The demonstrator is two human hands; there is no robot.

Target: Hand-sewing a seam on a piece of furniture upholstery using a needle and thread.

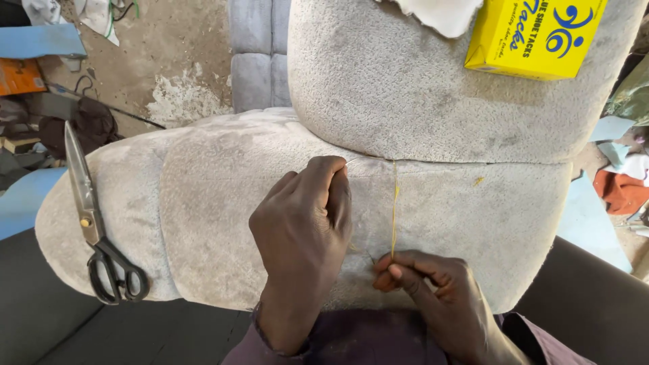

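My left hand rests fisted on a grey upholstered cushion, fingertips pinched at the seam where a thin needle pokes out near the upper cushion. A yellow thread runs straight down the fabric from that seam to my right hand. The right hand pinches the thread's lower end between thumb and forefinger against the cushion's front edge.
Large scissors with black handles lie on the cushion's left end. A yellow cardboard box sits on the upper cushion beside a white cloth. Dirt floor and clutter lie beyond; dark surface in front.
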